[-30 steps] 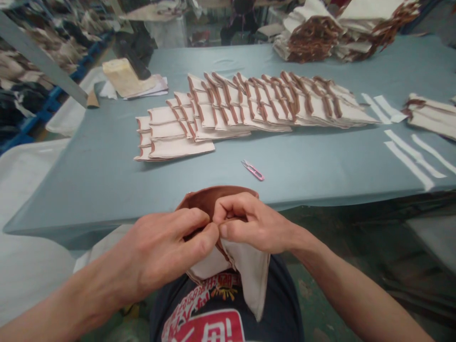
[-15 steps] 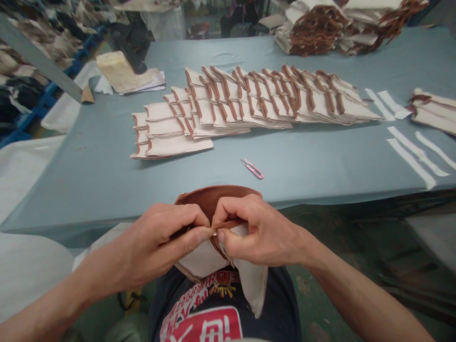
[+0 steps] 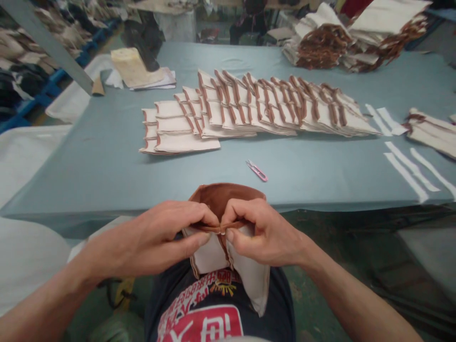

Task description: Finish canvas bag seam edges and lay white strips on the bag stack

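Observation:
A cream fabric piece with brown lining (image 3: 210,254) hangs between my hands, in front of my body at the table's near edge. My left hand (image 3: 178,232) pinches its brown-edged rim with thumb and forefinger. Close beside it, my right hand (image 3: 254,230) grips the same rim, with the fingertips of both hands nearly touching at a seam. The brown inside stands open behind my fingers, and a cream corner droops below my right hand. Beyond the piece, pink thread snips (image 3: 257,171) lie on the blue-green table (image 3: 117,175).
A long overlapping row of cream pieces with brown edges (image 3: 249,107) lies across the table. White strips (image 3: 409,171) and another cream bundle (image 3: 431,130) are at the right. Larger stacks (image 3: 320,42) stand at the back right, a yellowish block (image 3: 131,66) at the back left.
My left thumb has shifted slightly left from the seam, so the rim between my fingertips shows more. The view has shifted a little; both hands keep their hold.

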`<state>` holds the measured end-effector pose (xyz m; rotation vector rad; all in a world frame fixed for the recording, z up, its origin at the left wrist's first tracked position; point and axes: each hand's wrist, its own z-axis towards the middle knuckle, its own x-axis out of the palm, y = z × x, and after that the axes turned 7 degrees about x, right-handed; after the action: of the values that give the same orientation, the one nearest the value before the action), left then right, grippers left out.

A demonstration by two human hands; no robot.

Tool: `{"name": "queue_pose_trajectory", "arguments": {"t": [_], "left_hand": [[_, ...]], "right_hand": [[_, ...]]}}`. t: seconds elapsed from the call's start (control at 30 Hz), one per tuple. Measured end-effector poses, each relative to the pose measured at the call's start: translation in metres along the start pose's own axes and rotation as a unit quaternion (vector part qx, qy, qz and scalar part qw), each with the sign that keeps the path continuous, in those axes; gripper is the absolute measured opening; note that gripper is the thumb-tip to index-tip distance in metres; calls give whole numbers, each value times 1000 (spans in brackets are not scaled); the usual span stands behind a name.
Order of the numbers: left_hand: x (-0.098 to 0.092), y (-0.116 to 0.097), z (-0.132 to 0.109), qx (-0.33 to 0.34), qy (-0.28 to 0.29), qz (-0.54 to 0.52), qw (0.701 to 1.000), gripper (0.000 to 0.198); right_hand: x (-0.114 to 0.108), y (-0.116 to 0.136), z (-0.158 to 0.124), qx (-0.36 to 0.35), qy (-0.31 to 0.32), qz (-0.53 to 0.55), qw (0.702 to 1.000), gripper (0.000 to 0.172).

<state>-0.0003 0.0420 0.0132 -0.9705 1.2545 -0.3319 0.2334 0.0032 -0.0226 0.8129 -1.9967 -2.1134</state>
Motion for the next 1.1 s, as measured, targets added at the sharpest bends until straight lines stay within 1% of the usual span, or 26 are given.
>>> {"name": "queue_pose_trajectory", "arguments": {"t": [0.07, 0.17, 0.23, 0.37, 0.53, 0.6, 0.67, 0.77, 0.83, 0.87, 0.9, 0.93, 0.97, 1.03, 1.1], "left_hand": [[-2, -2, 0, -17, 5, 12, 1000, 13], [-3, -5, 2, -14, -11, 34, 999, 33], [-3, -7, 3, -5, -20, 48, 999, 37], [0, -9, 1, 22, -22, 57, 998, 34], [9, -10, -5, 65, -52, 29, 996, 31], [15, -10, -5, 76, -77, 8, 994, 31], [22, -9, -4, 79, -122, 6, 989, 30], [33, -5, -5, 65, -182, -15, 981, 30], [38, -3, -8, 27, -198, -94, 975, 32], [41, -2, -10, 8, -203, -155, 967, 34], [44, -2, -12, -8, -208, -223, 952, 37], [48, -2, -14, -21, -215, -296, 931, 41], [52, -2, -16, -30, -223, -366, 903, 45], [61, -2, -16, -47, -234, -493, 837, 53], [70, -1, -12, -72, -236, -580, 776, 59]], "right_hand": [[2, 4, 1, -19, -11, -28, 999, 8], [5, 11, 1, -76, -25, -97, 992, 10], [5, 16, -1, -104, -36, -143, 984, 11], [4, 20, -5, -109, -28, -179, 977, 9], [1, 28, -9, -114, 0, -174, 978, 9], [0, 33, -11, -110, 10, -169, 979, 7], [-2, 38, -12, -97, 18, -175, 980, 4], [-4, 37, -9, -82, 38, -163, 983, 16], [-6, 30, -5, -67, 40, -136, 988, 26], [-7, 25, -2, -54, 32, -124, 990, 30], [-7, 19, 0, -43, 21, -114, 992, 34], [-8, 13, 3, -37, 9, -106, 994, 38], [-8, 6, 6, -40, -1, -101, 994, 41], [-6, -8, 12, -61, -12, -101, 993, 46], [-3, -21, 18, -70, -16, -98, 993, 49]]}}
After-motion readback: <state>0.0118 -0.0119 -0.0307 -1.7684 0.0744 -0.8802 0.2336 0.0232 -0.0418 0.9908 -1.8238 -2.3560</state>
